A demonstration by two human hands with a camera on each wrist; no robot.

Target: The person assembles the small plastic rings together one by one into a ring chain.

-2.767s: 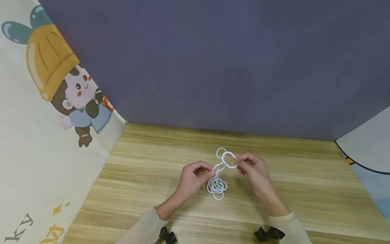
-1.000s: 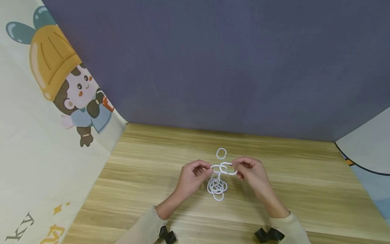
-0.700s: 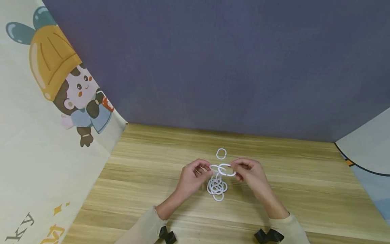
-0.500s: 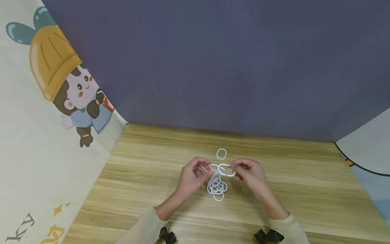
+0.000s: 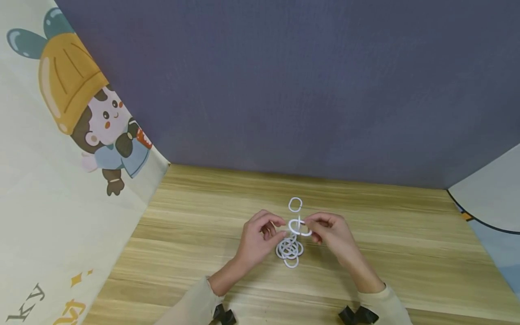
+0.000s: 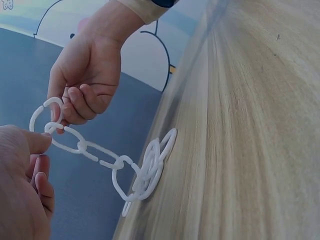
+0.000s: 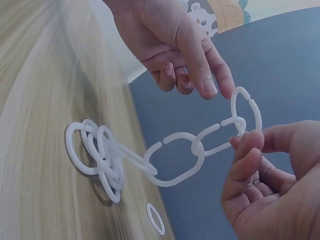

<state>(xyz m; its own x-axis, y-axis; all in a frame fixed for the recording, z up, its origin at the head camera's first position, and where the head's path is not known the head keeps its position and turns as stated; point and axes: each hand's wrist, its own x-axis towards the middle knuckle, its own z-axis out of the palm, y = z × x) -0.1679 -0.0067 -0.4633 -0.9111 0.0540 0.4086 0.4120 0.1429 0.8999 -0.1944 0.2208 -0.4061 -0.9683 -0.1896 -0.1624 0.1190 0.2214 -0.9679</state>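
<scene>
In the head view my right hand (image 5: pixel 335 232) pinches a white plastic chain link (image 5: pixel 300 234), an oblong ring with a gap in its side. From it hangs a chain of hooked-together links (image 7: pixel 175 182), seen in the right wrist view, running down to a heap of links (image 5: pixel 289 248) on the table. My left hand (image 5: pixel 257 237) is just left of the held link, thumb and index finger apart. The right wrist view has its index fingertip close beside that link; whether they touch I cannot tell.
A single loose link (image 5: pixel 295 197) lies on the wooden table (image 5: pixel 195 216) beyond the hands. Behind the table rises a dark blue-grey panel (image 5: pixel 284 90). A pale wall with a cartoon figure (image 5: pixel 109 117) borders the left side.
The left hand has let go of the chain link it pinched, and its thumb and finger have parted. The right hand's link has shifted left and down; the chain now hangs from it.
</scene>
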